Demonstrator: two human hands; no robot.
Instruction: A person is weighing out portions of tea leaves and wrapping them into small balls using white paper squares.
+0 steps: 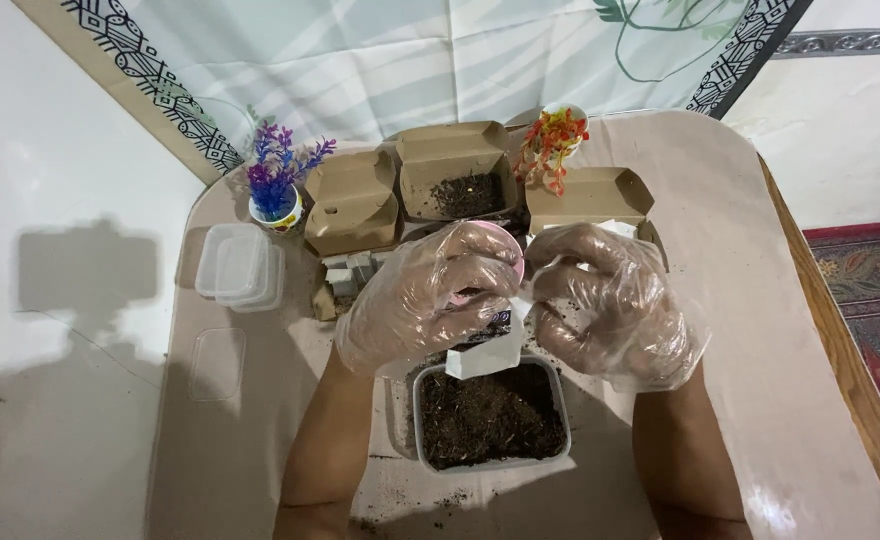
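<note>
Above the clear plastic tub of dark soil [490,415], the small white paper packet [487,352] is pinched closed by the gloved left hand [425,295] and gloved right hand [615,300], and it is best kept centred there so that nothing is spilled.

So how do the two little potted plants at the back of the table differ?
The purple plant stands at the back left in a patterned pot beside a closed cardboard box; the orange plant stands farther right in a white pot between two open boxes. The purple one has upright spiky sprigs, the orange one drooping leafy ones. Both are small and away from the gloved hands.
</note>
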